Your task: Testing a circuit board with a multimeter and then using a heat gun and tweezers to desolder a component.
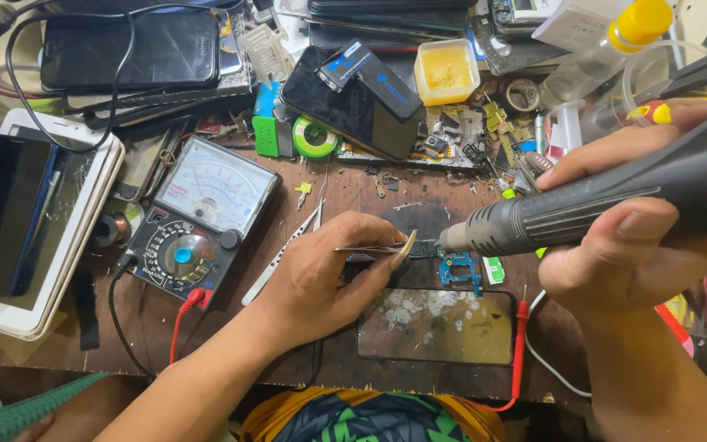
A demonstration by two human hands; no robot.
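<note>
My left hand (329, 270) pinches metal tweezers (378, 249) whose tips reach a small blue circuit board (458, 268) at the middle of the wooden bench. My right hand (632, 237) grips the dark handle of a hot air gun (583, 206). Its metal nozzle (454, 237) points left, just above the board and almost touching the tweezer tips. A worn glass plate (435, 326) lies directly below the board.
An analog multimeter (202, 217) with red and black leads sits left of my hand. A white tablet (26, 221) lies at the far left. Phones, a flux tub (446, 71), solder wick (315, 137) and loose parts crowd the back. A second pair of tweezers (284, 254) rests by my wrist.
</note>
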